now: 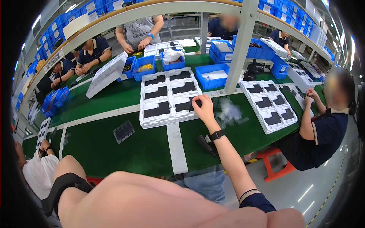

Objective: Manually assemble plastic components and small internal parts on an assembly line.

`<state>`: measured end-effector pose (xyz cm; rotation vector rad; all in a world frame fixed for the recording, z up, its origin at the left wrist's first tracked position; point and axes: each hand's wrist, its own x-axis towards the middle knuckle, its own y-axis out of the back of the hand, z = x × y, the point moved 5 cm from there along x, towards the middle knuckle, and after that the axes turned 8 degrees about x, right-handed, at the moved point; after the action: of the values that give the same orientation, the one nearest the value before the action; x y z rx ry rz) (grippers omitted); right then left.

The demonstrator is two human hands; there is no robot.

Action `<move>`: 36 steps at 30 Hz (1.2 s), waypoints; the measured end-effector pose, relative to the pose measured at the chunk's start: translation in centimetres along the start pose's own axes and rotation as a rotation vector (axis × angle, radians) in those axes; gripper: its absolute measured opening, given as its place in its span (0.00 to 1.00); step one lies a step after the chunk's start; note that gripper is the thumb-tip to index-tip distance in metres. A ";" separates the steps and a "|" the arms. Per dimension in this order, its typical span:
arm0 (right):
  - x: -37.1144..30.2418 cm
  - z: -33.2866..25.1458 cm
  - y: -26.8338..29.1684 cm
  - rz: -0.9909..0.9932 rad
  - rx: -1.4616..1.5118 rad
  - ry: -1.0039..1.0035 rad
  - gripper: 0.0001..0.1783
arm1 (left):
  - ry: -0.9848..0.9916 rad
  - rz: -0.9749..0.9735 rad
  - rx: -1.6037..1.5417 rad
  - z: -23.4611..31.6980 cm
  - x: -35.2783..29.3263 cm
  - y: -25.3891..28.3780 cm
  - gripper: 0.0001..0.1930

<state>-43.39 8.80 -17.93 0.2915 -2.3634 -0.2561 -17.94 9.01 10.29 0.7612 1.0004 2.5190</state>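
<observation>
My right hand (205, 108), with a black band at its wrist, reaches to the right edge of a white moulded tray (142, 114). Its thumb and fingers pinch the edge of a black flat part (183, 106) in the near right compartment. Several similar black parts lie in the other compartments, and the tray appears stacked on others. Very close and blurred, my left hand (171, 197) fills the lower edge of the view; its fingers cannot be made out. A black strap (70, 190) is around that arm.
A dark sheet of parts (124, 132) lies on the green table (95, 152). Right of my hand are crumpled clear plastic (229, 111) and another white tray (262, 125). Blue bins (213, 84) stand behind, beside a metal post (241, 49). Co-workers sit around; a red stool (272, 167) is at right.
</observation>
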 end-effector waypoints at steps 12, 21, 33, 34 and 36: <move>-0.4 0.8 0.0 -0.003 0.032 0.030 0.05 | 0.049 0.042 0.306 0.9 0.4 -0.2 0.07; 0.0 -0.3 -0.2 0.049 0.010 0.058 0.06 | 0.256 0.199 0.094 -4.7 0.4 -0.5 0.07; 0.0 -0.9 0.0 0.039 -0.028 0.019 0.10 | 0.279 0.221 -0.015 -6.8 -0.6 -0.5 0.07; 0.2 -1.2 0.2 0.040 -0.021 0.019 0.10 | 0.287 0.222 -0.022 -6.8 -0.8 -0.5 0.07; 1.0 -3.0 2.5 0.158 0.263 -0.032 0.14 | 0.303 0.205 0.005 -6.6 -1.6 -0.3 0.07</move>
<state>-42.36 10.63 -14.51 0.2231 -2.4375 0.1273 -20.49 5.01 5.50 0.5146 1.0707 2.8737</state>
